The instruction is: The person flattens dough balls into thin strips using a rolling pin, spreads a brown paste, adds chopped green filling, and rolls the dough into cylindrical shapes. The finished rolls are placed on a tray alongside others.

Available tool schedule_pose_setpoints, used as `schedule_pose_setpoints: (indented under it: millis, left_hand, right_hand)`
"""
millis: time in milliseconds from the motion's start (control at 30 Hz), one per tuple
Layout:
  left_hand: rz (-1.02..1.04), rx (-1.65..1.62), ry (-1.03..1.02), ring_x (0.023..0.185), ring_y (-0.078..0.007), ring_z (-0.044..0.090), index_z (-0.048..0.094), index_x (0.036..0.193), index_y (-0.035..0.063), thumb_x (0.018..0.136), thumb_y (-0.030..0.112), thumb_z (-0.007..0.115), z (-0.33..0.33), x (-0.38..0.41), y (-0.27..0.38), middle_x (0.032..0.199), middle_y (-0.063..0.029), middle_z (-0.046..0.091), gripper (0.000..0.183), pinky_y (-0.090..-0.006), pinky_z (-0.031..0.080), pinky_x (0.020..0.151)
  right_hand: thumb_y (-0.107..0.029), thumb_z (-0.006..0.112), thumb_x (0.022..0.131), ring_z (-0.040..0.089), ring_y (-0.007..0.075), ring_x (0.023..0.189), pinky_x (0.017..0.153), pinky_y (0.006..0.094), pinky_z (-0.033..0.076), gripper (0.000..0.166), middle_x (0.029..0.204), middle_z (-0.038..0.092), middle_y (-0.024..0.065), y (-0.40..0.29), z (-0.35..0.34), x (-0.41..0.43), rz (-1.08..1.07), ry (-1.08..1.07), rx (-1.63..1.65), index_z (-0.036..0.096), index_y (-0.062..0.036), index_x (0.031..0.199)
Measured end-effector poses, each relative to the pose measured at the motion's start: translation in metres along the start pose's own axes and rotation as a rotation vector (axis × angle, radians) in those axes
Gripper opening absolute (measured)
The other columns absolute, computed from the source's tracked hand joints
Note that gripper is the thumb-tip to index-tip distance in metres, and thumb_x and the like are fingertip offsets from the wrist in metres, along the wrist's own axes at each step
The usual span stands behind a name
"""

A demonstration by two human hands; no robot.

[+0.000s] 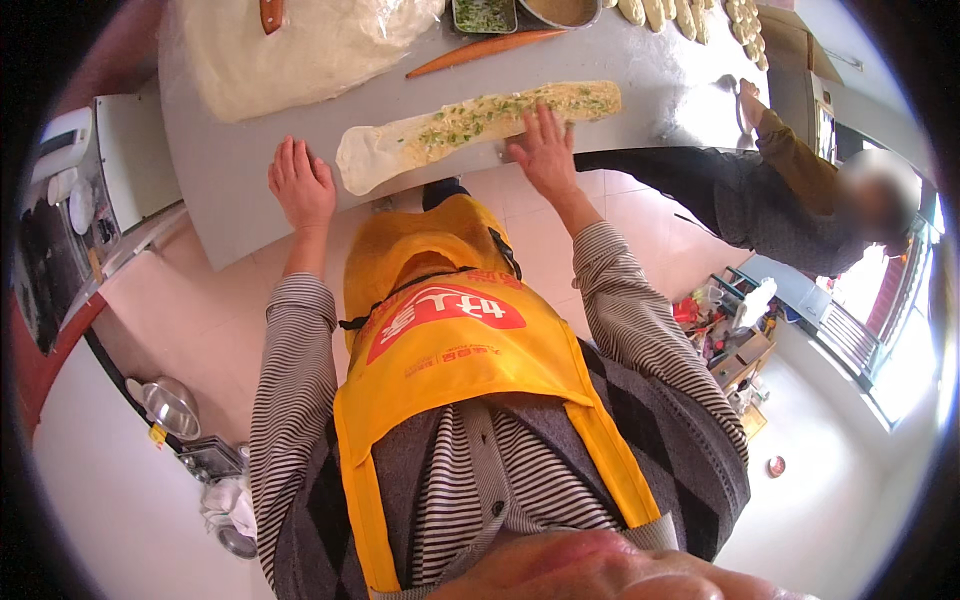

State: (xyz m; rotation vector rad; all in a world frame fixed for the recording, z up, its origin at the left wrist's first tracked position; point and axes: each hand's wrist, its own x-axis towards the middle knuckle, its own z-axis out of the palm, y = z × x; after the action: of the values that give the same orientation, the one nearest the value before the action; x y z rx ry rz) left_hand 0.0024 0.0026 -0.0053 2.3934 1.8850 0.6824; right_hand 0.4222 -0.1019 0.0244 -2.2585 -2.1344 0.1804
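A long flat strip of dough (367, 156) lies across the metal worktable (225, 187), topped with chopped green onion and a yellowish paste. Its left end is bare. My left hand (302, 184) rests palm down on the table, just left of that bare end and apart from it, holding nothing. Over the front edge of the strip's right half is my right hand (547, 154), fingers spread and fingertips at the filling. It grips nothing, and whether the fingertips press on the filling I cannot tell.
Behind the strip lie a wooden rolling pin (480, 52) and a large dough mass (300, 60) under plastic, with a wooden handle (271, 15) on it. A tray of chopped greens (484, 15), a bowl (562, 11) and shaped dough pieces (686, 19) sit further back. Another person (795, 195) stands at right.
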Motion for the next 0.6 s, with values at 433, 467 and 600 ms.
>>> schedule_pose_setpoints:
  millis: [433, 467, 600]
  left_hand:
    - [0.007, 0.004, -0.007, 0.14, -0.0328, 0.046, 0.058, 0.133, 0.0047, 0.093, 0.023, 0.059, -0.006, 0.002, 0.004, 0.149, -0.0135, 0.053, 0.044, -0.0532, 0.032, 0.116]
    - [0.007, 0.003, -0.014, 0.14, -0.0327, 0.046, 0.058, 0.134, 0.0047, 0.093, 0.023, 0.059, -0.007, 0.002, 0.003, 0.149, -0.0133, 0.053, 0.044, -0.053, 0.032, 0.116]
    - [0.005, 0.003, -0.018, 0.141, -0.0323, 0.046, 0.058, 0.135, 0.0053, 0.094, 0.023, 0.058, -0.004, -0.003, 0.001, 0.15, -0.0126, 0.053, 0.044, -0.0526, 0.032, 0.117]
  right_hand:
    - [-0.052, 0.05, 0.101, 0.03, 0.0422, 0.15, 0.115, 0.0684, 0.027, 0.07, 0.164, 0.031, 0.0195, 0.093, 0.001, 0.031, 0.354, -0.005, -0.045, 0.04, -0.0099, 0.156]
    - [-0.051, 0.048, 0.103, 0.032, 0.0416, 0.15, 0.115, 0.0674, 0.028, 0.067, 0.164, 0.031, 0.02, 0.101, -0.001, 0.032, 0.313, -0.018, -0.122, 0.04, -0.0111, 0.156]
    - [-0.045, 0.052, 0.102, 0.034, 0.0402, 0.149, 0.114, 0.0674, 0.029, 0.063, 0.162, 0.034, 0.0214, 0.12, 0.005, 0.019, 0.298, 0.039, -0.013, 0.042, -0.0096, 0.154]
